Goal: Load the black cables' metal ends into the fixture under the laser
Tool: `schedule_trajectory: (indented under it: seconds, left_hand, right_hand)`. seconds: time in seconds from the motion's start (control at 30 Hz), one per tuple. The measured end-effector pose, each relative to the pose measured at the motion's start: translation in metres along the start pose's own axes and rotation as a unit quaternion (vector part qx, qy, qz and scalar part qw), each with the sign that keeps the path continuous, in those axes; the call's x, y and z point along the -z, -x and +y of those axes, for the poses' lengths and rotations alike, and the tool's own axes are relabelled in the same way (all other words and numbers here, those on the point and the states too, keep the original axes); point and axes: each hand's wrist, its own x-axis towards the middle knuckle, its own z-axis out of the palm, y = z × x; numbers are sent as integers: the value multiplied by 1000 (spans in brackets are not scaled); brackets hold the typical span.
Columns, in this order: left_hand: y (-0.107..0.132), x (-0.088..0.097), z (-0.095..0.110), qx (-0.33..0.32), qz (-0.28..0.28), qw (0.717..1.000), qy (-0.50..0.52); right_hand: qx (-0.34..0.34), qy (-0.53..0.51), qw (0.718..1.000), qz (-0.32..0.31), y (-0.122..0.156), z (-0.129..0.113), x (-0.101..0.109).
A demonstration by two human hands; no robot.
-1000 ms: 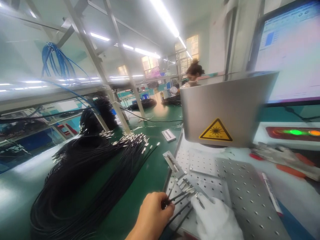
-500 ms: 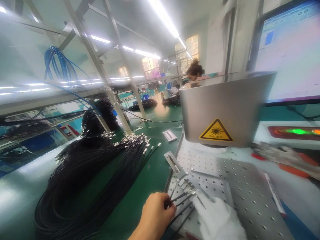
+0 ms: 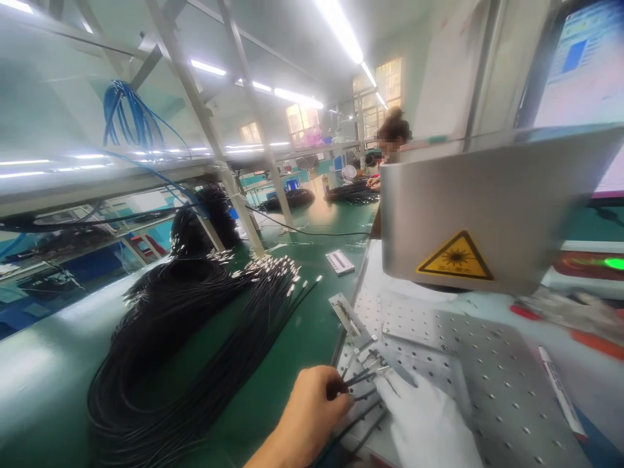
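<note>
While the left hand [image 3: 312,416] pinches black cables [image 3: 358,379], the gloved right hand [image 3: 424,426] lies flat beside them

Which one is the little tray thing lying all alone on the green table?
Find the silver machine box with the yellow warning triangle. Left of it, on the green table, lies a small pale slotted tray. It sits alone, beyond the black cable pile.

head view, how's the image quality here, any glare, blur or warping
Head view: ceiling light strips blow out to white and glare off the green bench; shelf frame bends from wide-angle distortion; right edge with the monitor and scissors is smeared; left hand, gloved right hand and cable ends are fairly sharp.
</note>
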Motion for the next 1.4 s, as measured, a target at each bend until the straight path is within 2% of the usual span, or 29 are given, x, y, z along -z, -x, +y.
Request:
schedule_trajectory:
  seconds: [0.13, 0.27, 0.4, 0.57, 0.83, 1.1, 1.3, 1.4]
  left_hand:
    - [0, 6, 0, -15, 21, 998, 61]
    - [0, 2, 5, -31, 33, 998, 35]
    - [-7, -4, 9, -10, 52, 998, 26]
    - [-21, -5, 7, 22, 25, 998, 44]
    - [-28, -11, 9, 15, -13, 1000, 19]
    - [-28, 0, 18, 41, -90, 995, 8]
    - [-34, -1, 14, 66, -105, 992, 14]
    - [-36, -4, 7, 38, -96, 994, 37]
  right_hand:
    - [28, 46, 999, 1, -2, -1, -2]
    - [42, 49, 998, 14, -2, 3, -5]
    - [48, 56, 997, 25, -2, 3, -4]
    - [50, 54, 997, 24, -2, 0, 3]
    - [35, 61, 997, 20, -4, 0, 0]
    - [38, 59, 997, 23, -4, 1, -2]
    - [56, 61, 995, 46, -4, 6, -11]
    - [64, 72, 994, 58, -4, 7, -15]
